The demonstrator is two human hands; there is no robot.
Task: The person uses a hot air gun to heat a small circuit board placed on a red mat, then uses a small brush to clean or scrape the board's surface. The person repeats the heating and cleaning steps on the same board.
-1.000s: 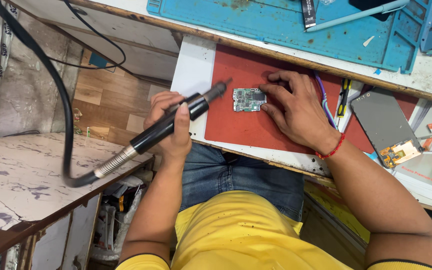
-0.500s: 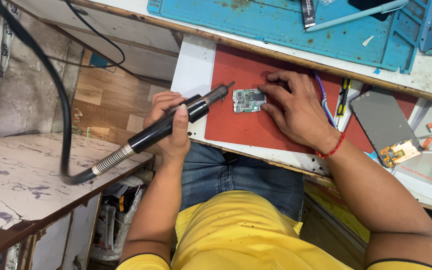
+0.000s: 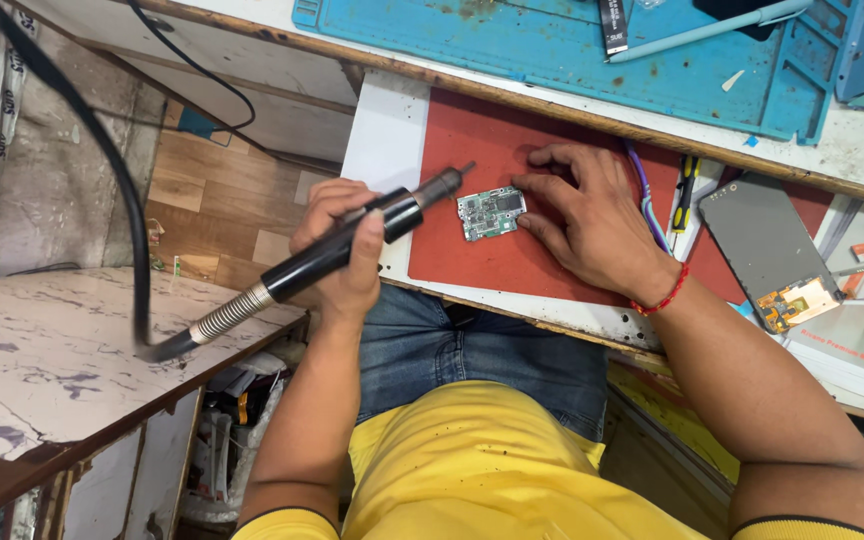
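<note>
My left hand (image 3: 350, 290) grips a black hot-air handle (image 3: 302, 270) with a metal spring collar. Its metal nozzle (image 3: 452, 180) points at a small green circuit board (image 3: 490, 212), and the tip hovers just left of it. The board lies on a red mat (image 3: 492, 130). My right hand (image 3: 592, 225), with a red thread at the wrist, rests flat on the mat. Its fingertips touch the board's right edge and pin it there.
A blue work mat (image 3: 552, 60) with a light blue pen (image 3: 702, 30) lies behind. A phone screen (image 3: 757, 245), a yellow-black screwdriver (image 3: 685, 192) and a purple tool (image 3: 644, 195) sit to the right. The handle's black hose (image 3: 102, 150) loops over a marble-patterned side table (image 3: 42, 360).
The nozzle tip has edged slightly right, closer to the board. My right hand stays on the board.
</note>
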